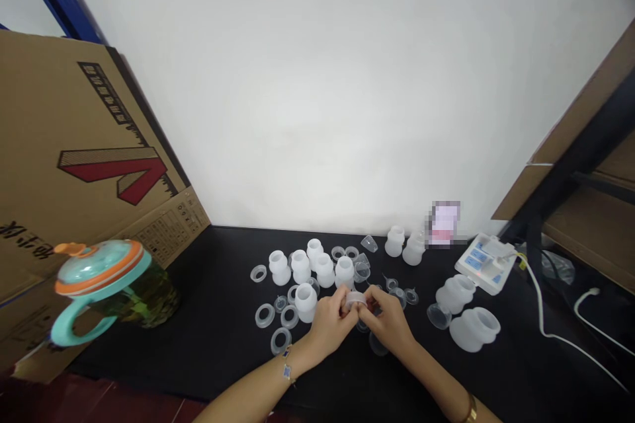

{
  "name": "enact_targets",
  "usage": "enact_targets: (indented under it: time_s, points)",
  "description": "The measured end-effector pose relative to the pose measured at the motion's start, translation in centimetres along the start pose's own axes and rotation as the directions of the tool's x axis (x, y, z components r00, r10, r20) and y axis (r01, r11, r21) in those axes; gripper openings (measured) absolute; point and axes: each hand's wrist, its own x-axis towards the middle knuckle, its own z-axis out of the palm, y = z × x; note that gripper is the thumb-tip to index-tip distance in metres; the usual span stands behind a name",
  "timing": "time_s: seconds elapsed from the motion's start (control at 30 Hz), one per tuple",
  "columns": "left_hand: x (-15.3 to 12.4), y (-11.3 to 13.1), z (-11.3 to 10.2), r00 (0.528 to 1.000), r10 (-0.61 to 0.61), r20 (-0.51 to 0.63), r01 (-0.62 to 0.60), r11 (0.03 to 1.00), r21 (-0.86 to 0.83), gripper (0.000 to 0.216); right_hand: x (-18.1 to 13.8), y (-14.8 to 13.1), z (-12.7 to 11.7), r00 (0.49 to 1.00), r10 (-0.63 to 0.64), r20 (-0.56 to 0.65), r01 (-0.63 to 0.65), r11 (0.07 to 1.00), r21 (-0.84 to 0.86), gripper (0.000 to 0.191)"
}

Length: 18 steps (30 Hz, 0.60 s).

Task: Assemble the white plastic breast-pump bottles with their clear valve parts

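Observation:
Both hands meet at the middle of the black table's front part. My left hand and my right hand pinch a whitish translucent bottle ring between their fingertips, held roughly flat. My fingers cover part of its rim. Just behind and left of the hands stand several small white waisted bottles without caps. One bottle stands close to my left hand. Loose clear rings lie to the left. Small clear nipple-like parts and a clear cover lie to the right and behind.
A teal-lidded jug with leaves in liquid stands at the left by a cardboard box. Larger bottles lie at the right, near a white power strip with cables. Two bottles stand by the wall.

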Motion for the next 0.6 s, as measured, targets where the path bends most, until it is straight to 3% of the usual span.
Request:
enact_targets:
  time_s: [0.6]
  points:
    - [0.06,-0.1,0.09,1.0,0.006,-0.01,-0.006,1.0,0.006,0.018,-0.02,0.23,0.17,1.0,0.0,-0.005,0.0,1.0,0.007,0.017]
